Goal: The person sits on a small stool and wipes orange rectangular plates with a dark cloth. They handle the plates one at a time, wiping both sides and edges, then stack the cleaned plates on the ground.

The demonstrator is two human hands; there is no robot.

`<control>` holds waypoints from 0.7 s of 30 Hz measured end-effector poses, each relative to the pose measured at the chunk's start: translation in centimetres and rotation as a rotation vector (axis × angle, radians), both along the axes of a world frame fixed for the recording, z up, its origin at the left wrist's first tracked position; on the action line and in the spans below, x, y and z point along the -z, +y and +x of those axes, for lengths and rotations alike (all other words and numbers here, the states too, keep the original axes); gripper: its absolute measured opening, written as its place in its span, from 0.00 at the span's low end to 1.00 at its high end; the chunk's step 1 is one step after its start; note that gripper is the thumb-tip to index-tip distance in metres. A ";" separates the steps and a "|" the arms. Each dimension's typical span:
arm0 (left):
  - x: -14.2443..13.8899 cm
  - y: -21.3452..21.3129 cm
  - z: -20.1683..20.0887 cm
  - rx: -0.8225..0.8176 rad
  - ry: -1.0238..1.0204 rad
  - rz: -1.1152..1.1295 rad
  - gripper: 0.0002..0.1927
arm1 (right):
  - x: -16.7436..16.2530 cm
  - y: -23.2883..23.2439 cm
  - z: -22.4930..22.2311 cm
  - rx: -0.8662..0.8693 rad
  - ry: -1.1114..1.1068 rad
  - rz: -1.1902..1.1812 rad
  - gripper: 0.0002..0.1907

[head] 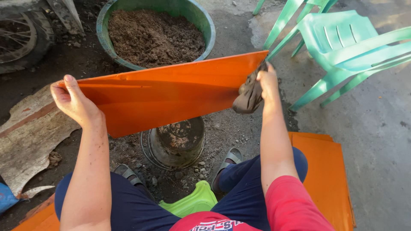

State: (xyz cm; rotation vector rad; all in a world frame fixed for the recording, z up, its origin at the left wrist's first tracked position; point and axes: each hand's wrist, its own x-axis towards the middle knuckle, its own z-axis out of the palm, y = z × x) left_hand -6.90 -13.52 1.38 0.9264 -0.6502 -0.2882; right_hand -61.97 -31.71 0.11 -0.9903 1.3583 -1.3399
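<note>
Orange sheet (171, 96): you are holding it just in front of the green soil tub (156, 32), left hand (75, 102) clasping its end, right hand (267, 81) clenching a dark rag (248, 96) against it.

The ground (376, 128) is rough grey concrete on the right, turning to dark, gritty dirt scattered with small stones toward the left. Sunlight falls warm from the upper right corner. A green plastic chair (342, 47) stands at the top right, near a round green tub (156, 32) filled with brown soil (heaped almost to its rim). A worn wooden board (30, 137) lies at the left edge, below a wheel (21, 36).
</note>
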 end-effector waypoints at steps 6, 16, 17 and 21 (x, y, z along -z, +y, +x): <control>0.3 -0.5 -0.1 0.028 -0.020 -0.052 0.13 | 7.9 4.2 3.8 0.070 0.329 -0.028 0.35; 1.6 1.2 1.1 0.038 0.154 -0.119 0.14 | 0.0 2.3 0.9 0.297 0.723 -0.228 0.06; 1.8 1.4 0.8 0.036 0.190 -0.126 0.15 | -3.5 1.3 -0.4 0.234 0.731 -0.405 0.05; 4.4 1.3 -2.5 0.242 0.529 -0.027 0.19 | -19.7 -0.4 -5.0 0.213 1.211 -0.623 0.13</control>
